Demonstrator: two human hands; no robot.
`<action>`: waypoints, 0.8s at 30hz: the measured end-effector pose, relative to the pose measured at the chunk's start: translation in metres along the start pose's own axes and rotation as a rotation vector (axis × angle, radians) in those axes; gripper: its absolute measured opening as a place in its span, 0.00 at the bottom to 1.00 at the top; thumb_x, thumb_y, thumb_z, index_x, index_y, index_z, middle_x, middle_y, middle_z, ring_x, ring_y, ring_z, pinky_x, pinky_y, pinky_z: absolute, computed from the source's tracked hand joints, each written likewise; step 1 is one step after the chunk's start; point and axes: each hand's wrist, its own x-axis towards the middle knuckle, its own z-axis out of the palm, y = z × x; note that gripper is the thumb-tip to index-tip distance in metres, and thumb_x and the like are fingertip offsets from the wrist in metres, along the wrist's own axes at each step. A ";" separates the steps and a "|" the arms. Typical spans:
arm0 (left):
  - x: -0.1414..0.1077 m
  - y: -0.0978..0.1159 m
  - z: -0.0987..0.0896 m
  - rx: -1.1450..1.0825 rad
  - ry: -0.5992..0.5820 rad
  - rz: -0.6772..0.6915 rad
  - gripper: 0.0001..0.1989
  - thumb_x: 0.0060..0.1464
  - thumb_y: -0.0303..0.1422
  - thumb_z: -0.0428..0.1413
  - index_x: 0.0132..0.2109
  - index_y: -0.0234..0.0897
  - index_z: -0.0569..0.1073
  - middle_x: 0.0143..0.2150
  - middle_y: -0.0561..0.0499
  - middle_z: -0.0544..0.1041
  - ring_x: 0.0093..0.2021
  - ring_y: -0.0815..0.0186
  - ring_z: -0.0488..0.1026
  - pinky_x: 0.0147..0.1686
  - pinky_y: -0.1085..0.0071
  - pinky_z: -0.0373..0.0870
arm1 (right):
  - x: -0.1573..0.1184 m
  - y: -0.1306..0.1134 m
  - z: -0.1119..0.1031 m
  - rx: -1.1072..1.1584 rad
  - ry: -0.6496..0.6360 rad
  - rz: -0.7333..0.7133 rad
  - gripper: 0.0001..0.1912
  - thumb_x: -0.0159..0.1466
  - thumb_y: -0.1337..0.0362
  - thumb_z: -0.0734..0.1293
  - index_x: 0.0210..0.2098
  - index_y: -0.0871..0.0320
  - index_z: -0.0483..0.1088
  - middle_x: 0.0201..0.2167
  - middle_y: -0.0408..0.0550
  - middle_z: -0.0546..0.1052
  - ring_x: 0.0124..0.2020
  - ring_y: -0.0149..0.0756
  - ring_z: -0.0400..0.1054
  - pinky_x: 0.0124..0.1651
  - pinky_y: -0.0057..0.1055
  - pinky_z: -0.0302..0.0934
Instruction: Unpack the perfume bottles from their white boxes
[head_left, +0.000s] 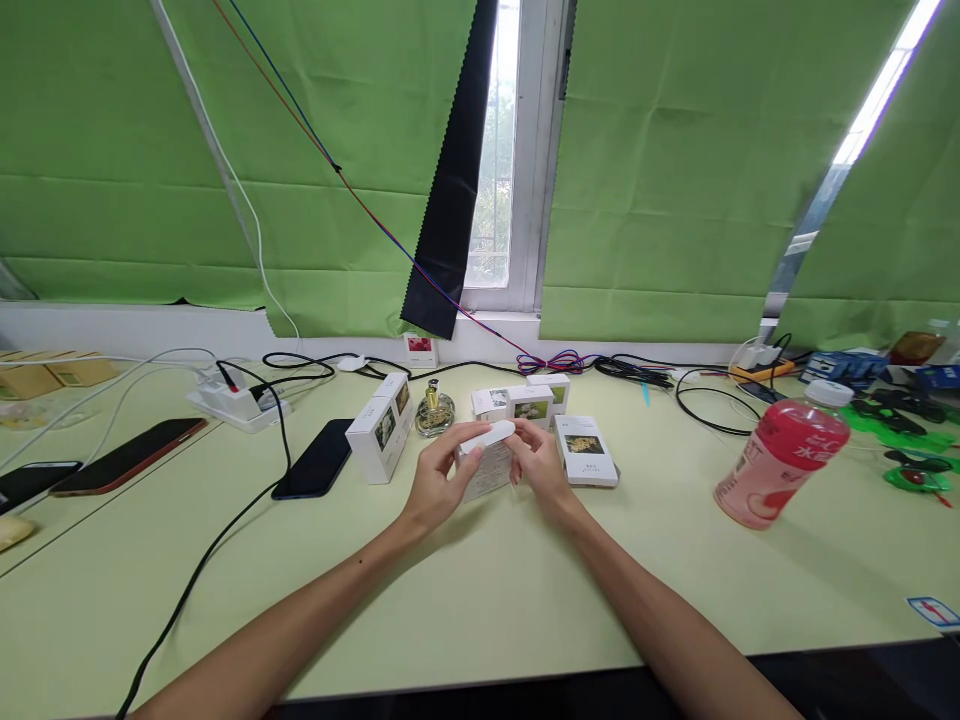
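A small white carton (486,474) with fine print on its near side is held upright just above or on the table, between both hands. My left hand (442,472) grips its left side, with the thumb in front and the fingers over the top edge. At the top right corner, my right hand (541,465) has its fingers closed on the carton's edge by the lid. Behind my left hand stands a round glass perfume bottle (434,414) with a gold neck. Several white boxes with flower pictures surround the hands: a tall box (381,430), a flat-lying box (586,452) and a cluster (529,403) behind.
A black phone (313,460) lies to the left, near a power strip (236,400) with cables. A black cable (214,550) runs to the front edge. On the right stands a pink drink bottle (780,460). Coiled wires (630,370) and a small box (421,350) sit by the wall.
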 end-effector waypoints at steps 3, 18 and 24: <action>0.000 -0.003 0.003 0.045 0.025 -0.018 0.15 0.63 0.39 0.54 0.51 0.39 0.78 0.52 0.44 0.78 0.49 0.60 0.74 0.42 0.69 0.70 | 0.000 0.000 0.001 -0.005 0.021 -0.012 0.16 0.58 0.53 0.69 0.40 0.58 0.74 0.32 0.44 0.76 0.14 0.22 0.57 0.14 0.25 0.54; -0.001 -0.010 0.003 0.085 0.022 -0.016 0.16 0.65 0.40 0.52 0.53 0.40 0.77 0.51 0.46 0.78 0.44 0.63 0.74 0.39 0.70 0.70 | -0.003 -0.003 0.003 0.117 0.061 -0.089 0.14 0.56 0.56 0.73 0.36 0.56 0.68 0.38 0.41 0.74 0.15 0.21 0.60 0.15 0.24 0.54; -0.002 -0.012 0.004 0.081 0.033 -0.045 0.16 0.65 0.41 0.52 0.53 0.39 0.76 0.50 0.46 0.78 0.42 0.64 0.74 0.38 0.70 0.70 | -0.002 -0.001 0.003 0.117 0.069 -0.081 0.15 0.54 0.54 0.74 0.35 0.58 0.72 0.44 0.46 0.74 0.15 0.20 0.59 0.14 0.25 0.54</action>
